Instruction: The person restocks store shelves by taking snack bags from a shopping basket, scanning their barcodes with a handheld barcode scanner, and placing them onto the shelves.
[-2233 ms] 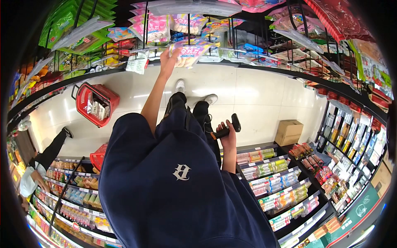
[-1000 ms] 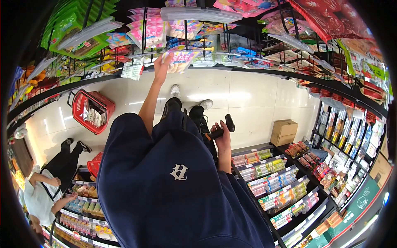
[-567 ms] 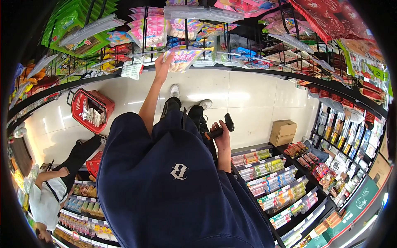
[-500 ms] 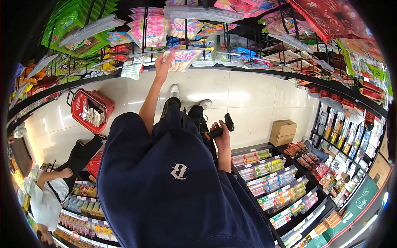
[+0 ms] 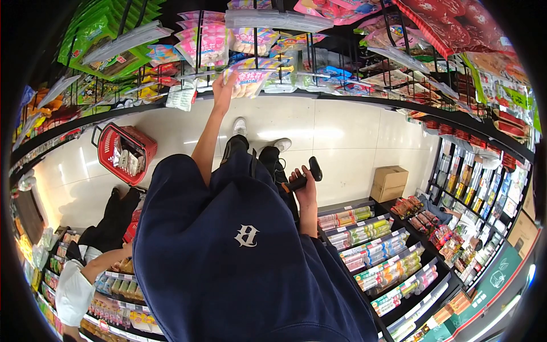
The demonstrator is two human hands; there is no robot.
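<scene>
My left hand [image 5: 223, 91] is closed on the left edge of a pink, yellow and purple candy bag [image 5: 250, 78] at the front of the hanging rack. Similar pink bags [image 5: 209, 44] hang on hooks just behind it. A white packet [image 5: 182, 97] hangs to the left of that hand. Lower down, beside my right leg, my right hand [image 5: 303, 181] is wrapped round the handle of a black handheld device [image 5: 314, 169] with an orange part.
A red basket [image 5: 149, 149] with packets inside stands on the floor at the left. Below it, a person in a white top [image 5: 74, 288] reaches toward the lower-left shelves. A cardboard box [image 5: 390, 183] sits at the right, near shelves of tubular packages [image 5: 393, 268].
The person at the lower left has moved toward the shelves and now stretches an arm out. Both my hands keep their holds, with the candy bag shifting only slightly.
</scene>
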